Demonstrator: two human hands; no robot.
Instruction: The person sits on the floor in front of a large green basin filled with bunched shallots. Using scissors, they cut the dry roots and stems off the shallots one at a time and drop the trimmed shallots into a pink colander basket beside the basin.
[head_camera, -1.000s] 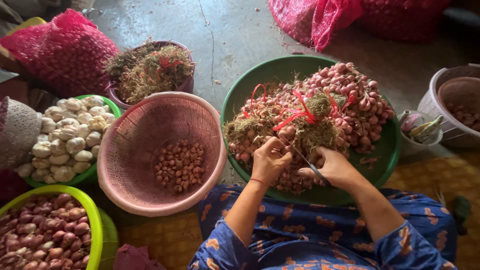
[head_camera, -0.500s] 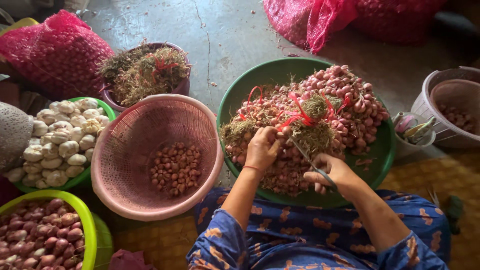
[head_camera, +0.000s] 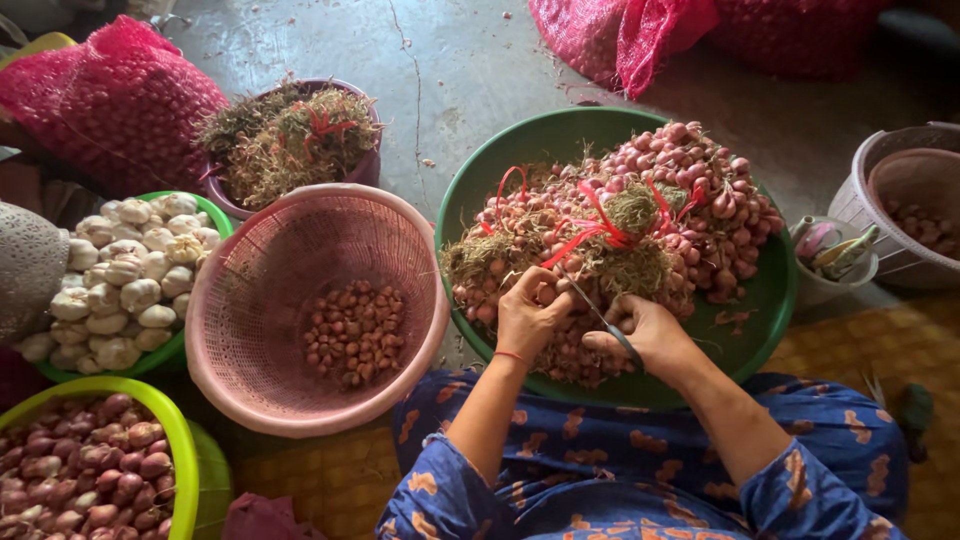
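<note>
Two bare hands work at the near edge of a heap of shallots (head_camera: 690, 190), small glossy pink-red bulbs with dry, wiry roots and straw-like tops, some bunches tied with red plastic string (head_camera: 600, 225). The left hand (head_camera: 530, 315) is curled, its fingers pinching a bulb at the heap's front; a thin red band circles its wrist. The right hand (head_camera: 645, 335), just beside it, is closed round the handle of a slim metal blade (head_camera: 590, 305) whose point slants up toward the left hand's fingers. The heap lies in a wide, smooth green basin (head_camera: 770, 290) directly ahead of both hands. To the left of the left hand stands a round pink basket (head_camera: 240, 300) of ribbed plastic lattice, with a small layer of trimmed bulbs (head_camera: 355, 335) on its bottom. Beyond that basket, a dark tub (head_camera: 365, 165) brims with tangled roots and dry tops. Farther left, a green bowl (head_camera: 215, 215) holds pale, knobbly garlic heads (head_camera: 120, 285), and nearer the person's left knee a lime-green bowl (head_camera: 175, 430) holds larger reddish bulbs. A red mesh sack (head_camera: 110, 95) bulges far left. To the right of the right hand sit a little white cup (head_camera: 825, 285) and a pale slotted basket (head_camera: 900, 260). Blue patterned cloth (head_camera: 600, 450) covers the lap below the hands.
</note>
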